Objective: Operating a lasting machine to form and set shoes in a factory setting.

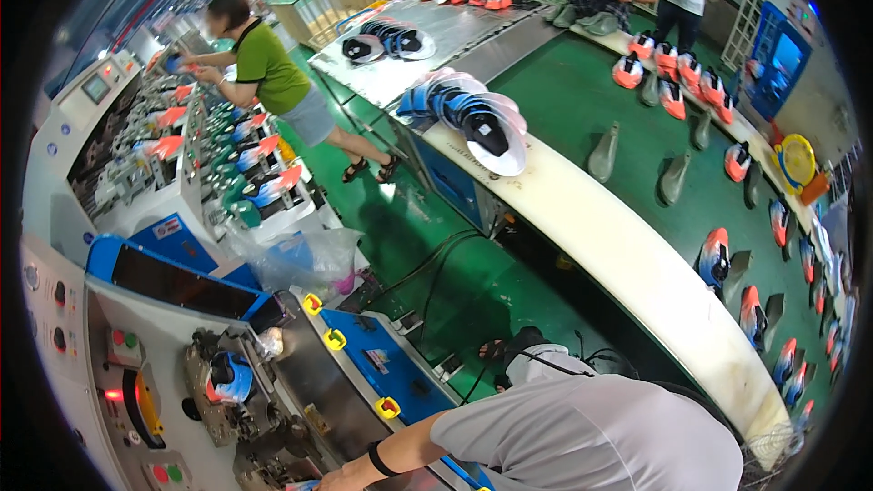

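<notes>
My right hand point(338, 480) is at the lower edge, cut off by the picture, beside a small piece of a shoe upper point(302, 485) low in the machine. Its fingers are mostly hidden, so its grip cannot be made out. A black band point(380, 460) circles that wrist, and the arm comes out of a grey sleeve. My left hand does not show. Above my right hand, a blue, white and orange shoe upper point(232, 377) sits on the machine's metal clamp point(205, 400).
The machine point(109, 327) has a red light and coloured buttons. Yellow-ringed buttons point(335, 339) line its blue front panel. A pale curved conveyor point(627, 245) carries stacked uppers point(464, 114). Shoes and grey lasts point(673, 177) stand along the right. A co-worker in green point(273, 68) works at another machine.
</notes>
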Motion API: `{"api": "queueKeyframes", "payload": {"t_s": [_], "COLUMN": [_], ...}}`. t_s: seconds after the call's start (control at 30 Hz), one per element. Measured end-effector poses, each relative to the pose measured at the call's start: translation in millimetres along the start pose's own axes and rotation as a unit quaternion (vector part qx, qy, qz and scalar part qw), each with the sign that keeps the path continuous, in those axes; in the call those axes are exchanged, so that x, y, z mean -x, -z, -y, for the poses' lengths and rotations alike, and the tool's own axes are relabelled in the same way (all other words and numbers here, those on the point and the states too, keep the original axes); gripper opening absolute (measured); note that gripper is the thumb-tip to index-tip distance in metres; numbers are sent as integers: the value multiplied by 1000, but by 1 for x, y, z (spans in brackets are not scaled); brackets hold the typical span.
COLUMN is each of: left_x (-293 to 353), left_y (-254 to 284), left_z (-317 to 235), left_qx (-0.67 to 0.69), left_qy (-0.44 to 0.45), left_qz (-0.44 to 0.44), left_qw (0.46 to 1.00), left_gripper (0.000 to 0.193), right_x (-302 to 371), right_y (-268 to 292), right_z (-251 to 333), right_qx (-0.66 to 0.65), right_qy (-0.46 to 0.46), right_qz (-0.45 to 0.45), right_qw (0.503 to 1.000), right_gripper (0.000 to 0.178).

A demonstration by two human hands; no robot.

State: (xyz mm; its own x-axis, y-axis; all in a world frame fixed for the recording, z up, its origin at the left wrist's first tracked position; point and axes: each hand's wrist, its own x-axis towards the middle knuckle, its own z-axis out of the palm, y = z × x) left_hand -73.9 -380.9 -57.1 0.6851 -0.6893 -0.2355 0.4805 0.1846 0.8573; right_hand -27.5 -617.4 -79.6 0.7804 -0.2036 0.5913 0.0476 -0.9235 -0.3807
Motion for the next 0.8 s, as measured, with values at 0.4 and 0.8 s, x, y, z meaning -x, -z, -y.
{"api": "queueKeyframes", "payload": {"t_s": [0.4, 0.8], "left_x": [-27, -35], "left_y": [-6, -19], "left_z": [52, 54], "left_qx": [-7, -33], "left_qy": [152, 200], "left_qz": [115, 176], "left_qw": [982, 963], "left_gripper": [55, 57], "right_x": [145, 201], "right_y": [14, 88], "right_z": [42, 79], "right_qx": [13, -14], "right_qy": [-145, -217], "right_qz": [-66, -177], "right_qw": [987, 960], "right_gripper": [22, 23]}}
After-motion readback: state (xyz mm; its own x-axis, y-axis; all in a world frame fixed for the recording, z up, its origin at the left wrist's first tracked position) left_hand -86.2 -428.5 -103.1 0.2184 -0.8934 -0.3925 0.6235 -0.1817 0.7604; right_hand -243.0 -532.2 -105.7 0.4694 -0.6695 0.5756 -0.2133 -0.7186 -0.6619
